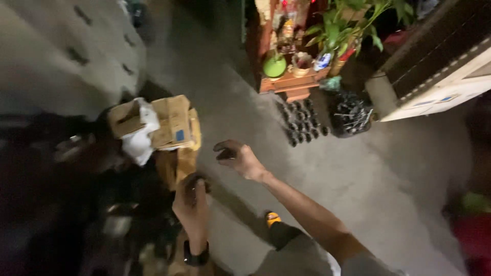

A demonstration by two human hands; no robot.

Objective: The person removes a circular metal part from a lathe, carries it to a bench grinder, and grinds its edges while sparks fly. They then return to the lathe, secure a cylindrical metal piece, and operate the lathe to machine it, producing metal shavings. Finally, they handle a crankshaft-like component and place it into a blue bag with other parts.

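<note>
Hands meet near the middle of the view, over a grey concrete floor [245, 117]. The left hand [192, 202], with a dark watch on its wrist, is curled round a small dark object [197, 185]; blur hides what it is, though the fingers are closed about it. The right hand [238, 158] sits at about two o'clock from the left, close but not touching, its fingers half bent and a small dark thing [225, 153] under the fingertips (whether it is truly gripped, I cannot tell).

At ten o'clock from the hands lies an open cardboard box [171, 122] with white paper [140, 138] spilling from it, resting on a dark, blurred heap.

At one o'clock, well apart, rows of small dark pots [304, 125] stand on the floor beside a black bag [350, 115]. Beyond them, toward twelve o'clock, a wooden stand [294, 82] carries a green round thing [274, 66] and leafy plants [348, 25]. A foot in an orange-tipped sandal [272, 219] shows at five o'clock from the left hand.
</note>
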